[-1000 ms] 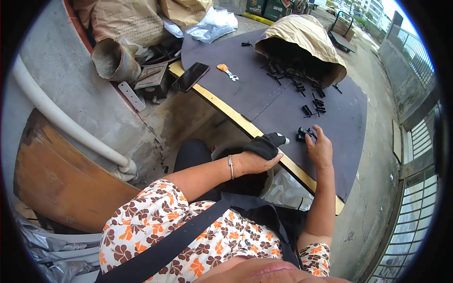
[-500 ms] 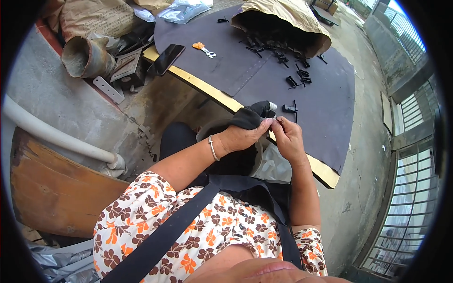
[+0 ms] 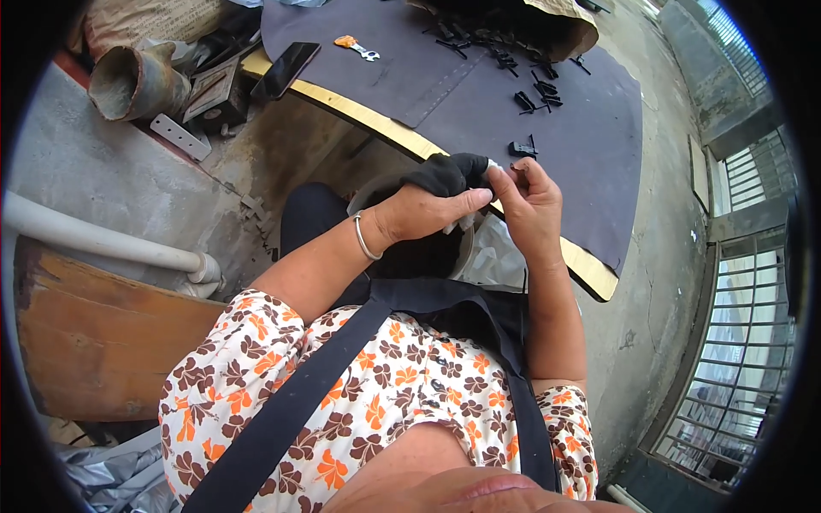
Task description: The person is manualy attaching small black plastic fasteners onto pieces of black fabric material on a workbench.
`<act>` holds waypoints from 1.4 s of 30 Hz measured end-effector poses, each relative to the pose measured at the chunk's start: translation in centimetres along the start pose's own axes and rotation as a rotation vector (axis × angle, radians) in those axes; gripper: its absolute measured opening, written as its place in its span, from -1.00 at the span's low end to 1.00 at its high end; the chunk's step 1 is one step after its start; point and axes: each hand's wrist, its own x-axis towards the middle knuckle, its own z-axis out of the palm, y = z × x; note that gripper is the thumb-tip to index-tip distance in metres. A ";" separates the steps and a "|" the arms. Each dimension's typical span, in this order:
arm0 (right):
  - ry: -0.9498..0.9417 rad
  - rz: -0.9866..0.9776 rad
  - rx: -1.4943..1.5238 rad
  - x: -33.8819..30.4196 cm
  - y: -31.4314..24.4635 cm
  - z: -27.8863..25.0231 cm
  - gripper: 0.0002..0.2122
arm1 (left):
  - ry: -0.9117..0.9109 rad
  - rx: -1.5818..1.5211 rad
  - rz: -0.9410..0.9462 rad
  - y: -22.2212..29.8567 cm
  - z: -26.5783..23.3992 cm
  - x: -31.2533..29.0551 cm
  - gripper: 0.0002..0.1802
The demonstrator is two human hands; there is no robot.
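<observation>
My left hand [image 3: 428, 198], in a black glove that leaves the thumb bare, is curled closed over a bucket; white wrapping shows at its fingertips. Whatever lies inside its fingers is hidden. Close beside it, my right hand [image 3: 535, 209] is bare, its thumb and forefinger bent together around a small dark bit too little to name. Just beyond the hands, a black plastic clip-like part [image 3: 522, 149] with a thin rod lies on the dark table sheet [image 3: 590, 188]. Below my left hand, the bucket [image 3: 467, 253] is dark inside.
More black clip-like parts [image 3: 537, 98] lie near an open brown paper sack [image 3: 569, 26]. A phone [image 3: 286, 70] and a wrench with an orange handle [image 3: 357, 48] are on the table's left. White plastic [image 3: 496, 250] hangs by the bucket; a rusty pipe piece [image 3: 137, 85] stands left.
Both hands were touching at the fingertips by the table edge; now they are slightly apart, with my right hand's fingers raised. The whole view has shifted, so the table sits higher in it.
</observation>
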 end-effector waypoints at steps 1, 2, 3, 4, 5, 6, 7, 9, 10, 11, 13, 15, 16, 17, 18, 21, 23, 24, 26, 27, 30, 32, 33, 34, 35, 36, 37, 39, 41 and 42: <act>-0.034 0.065 0.070 0.0 -0.5 -0.1 -0.85 | -0.099 -0.042 -0.286 1.7 -0.6 -0.3 -0.77; -0.067 0.129 0.141 -0.1 -0.8 -0.2 -0.85 | -0.101 -0.047 -0.294 1.2 -0.5 -0.5 -0.77; -0.120 0.104 0.043 -0.3 -0.6 -0.8 -0.82 | -0.049 0.137 -0.197 0.5 -0.7 -0.5 -0.74; -0.123 0.106 0.044 -0.5 -0.7 -0.9 -0.82 | 0.002 0.322 -0.099 0.1 -0.7 -0.5 -0.70; -0.164 0.070 -0.066 -0.7 -1.0 -1.0 -0.79 | 0.004 0.323 -0.102 0.0 -0.7 -0.7 -0.70; -0.204 0.034 -0.180 -0.9 -1.1 -0.9 -0.76 | 0.012 0.304 -0.158 0.5 -0.7 -0.7 -0.70; -0.206 0.036 -0.182 -0.9 -1.1 -0.6 -0.76 | 0.021 0.285 -0.212 0.7 -0.7 -0.8 -0.69; -0.255 0.144 -0.254 -0.8 -1.1 -0.1 -0.72 | 0.049 0.364 -0.110 0.1 -0.5 -1.0 -0.71; -0.253 0.143 -0.253 -0.8 -0.8 -0.1 -0.72 | 0.074 0.445 -0.005 0.0 -0.3 -1.0 -0.72; -0.233 0.136 -0.205 -1.0 0.0 -0.1 -0.72 | 0.073 0.446 -0.004 0.1 -0.3 -1.0 -0.72; -0.206 0.135 -0.161 -1.5 1.7 0.0 -0.72 | -0.029 0.738 0.140 0.5 -0.1 -0.8 -0.77; -0.195 0.198 -0.001 -1.6 2.4 0.8 -0.72 | -0.034 0.778 0.146 0.2 0.0 -1.5 -0.79; -0.247 0.339 0.042 -1.8 1.3 0.5 -0.72 | -0.035 0.823 0.150 0.1 -0.1 -1.7 -0.80; -0.247 0.336 0.043 -1.6 1.0 0.4 -0.72 | -0.035 0.825 0.152 0.0 -0.2 -1.5 -0.80; -0.239 0.272 0.098 -1.7 0.7 0.3 -0.72 | 0.002 0.708 0.118 0.3 -0.1 -1.2 -0.81; -0.127 0.072 -0.093 -1.7 1.1 -0.6 -0.76 | 0.090 0.434 0.002 -0.6 -0.8 -0.8 -0.83; -0.129 0.185 -0.068 -1.7 0.4 -0.5 -0.84 | 0.073 0.367 -0.030 -1.1 -1.5 -1.0 -0.80; -0.224 0.187 -0.158 -1.8 0.9 -1.0 -0.86 | 0.087 0.226 -0.142 -1.1 -1.4 -1.1 -0.76; -0.318 0.192 -0.250 -1.8 1.1 -1.6 -0.88 | 0.098 0.082 -0.254 -0.9 -1.4 -0.9 -0.72; -0.277 0.137 -0.252 -1.8 0.9 -1.6 -0.89 | 0.061 0.051 -0.367 -0.4 -1.4 -0.8 -0.68; -0.190 0.099 -0.330 -1.4 -0.3 -2.0 -0.91 | 0.052 0.010 -0.387 -0.7 -1.1 -1.0 -0.62; -0.240 0.100 -0.273 -1.7 0.3 -2.0 -0.91 | 0.073 -0.001 -0.289 -0.6 -1.2 -0.9 -0.60; -0.292 0.098 -0.213 -1.7 0.6 -2.1 -0.91 | 0.024 -0.086 -0.397 0.1 -1.6 -0.7 -0.60; -0.280 0.029 -0.329 -1.8 0.5 -2.3 -0.90 | -0.025 -0.172 -0.505 0.5 -1.8 -0.5 -0.59; -0.280 0.030 -0.328 -1.7 0.5 -2.3 -0.90 | -0.025 -0.171 -0.505 0.0 -1.7 -0.5 -0.59; -0.235 -0.041 -0.306 -1.7 0.5 -2.2 -0.91 | -0.034 -0.017 -0.373 -0.5 -1.4 -0.6 -0.59; -0.189 -0.111 -0.285 -1.7 0.4 -2.1 -0.92 | -0.042 0.136 -0.240 -0.7 -1.2 -0.7 -0.59; -0.208 -0.023 -0.185 -1.5 0.4 -1.6 -0.93 | -0.120 0.142 -0.304 0.8 -1.1 -0.9 -0.61; -0.227 0.062 -0.086 -1.4 0.3 -1.4 -0.93 | -0.171 0.363 0.064 -1.1 -0.9 -1.2 -0.68; -0.241 0.115 -0.071 -1.2 0.3 -1.4 -0.91 | -0.172 0.363 0.063 -1.0 -0.9 -1.2 -0.68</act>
